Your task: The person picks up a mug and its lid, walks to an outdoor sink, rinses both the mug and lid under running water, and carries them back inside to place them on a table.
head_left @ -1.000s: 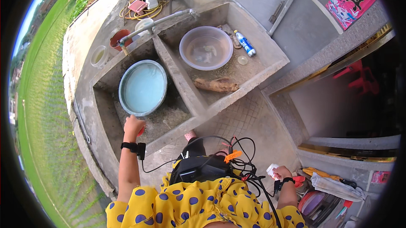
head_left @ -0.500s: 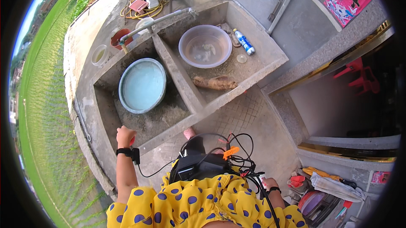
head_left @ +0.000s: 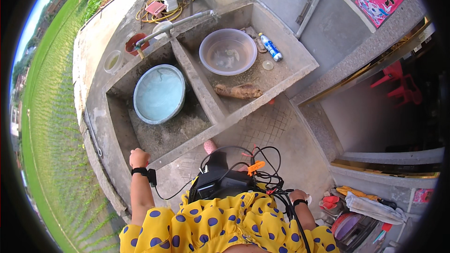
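My left hand (head_left: 138,158) is closed beside the near left corner of a concrete double sink (head_left: 226,125). A small red bit shows at its fingers; the rest of what it holds is hidden. By my right side, low down, is my right hand (head_left: 298,196), its fingers mostly out of sight behind cables. A light-blue basin (head_left: 159,94) tilts in the left sink compartment. The right compartment holds a translucent basin (head_left: 228,52) with something pale inside, a bottle with a blue label (head_left: 270,46) lying down, and a long rough brown thing (head_left: 239,91).
A grey pipe with a tap (head_left: 176,27) crosses the sink's far edge. Beyond stand a reddish bucket (head_left: 136,42) and a yellow hose (head_left: 180,11). Black cables (head_left: 269,168) hang before me. A doorway opens at right, with a cluttered rack (head_left: 356,215) nearby.
My left hand has shifted slightly right and down, showing less of the red thing. My right hand has moved slightly up, and the whitish thing seen at it earlier no longer shows.
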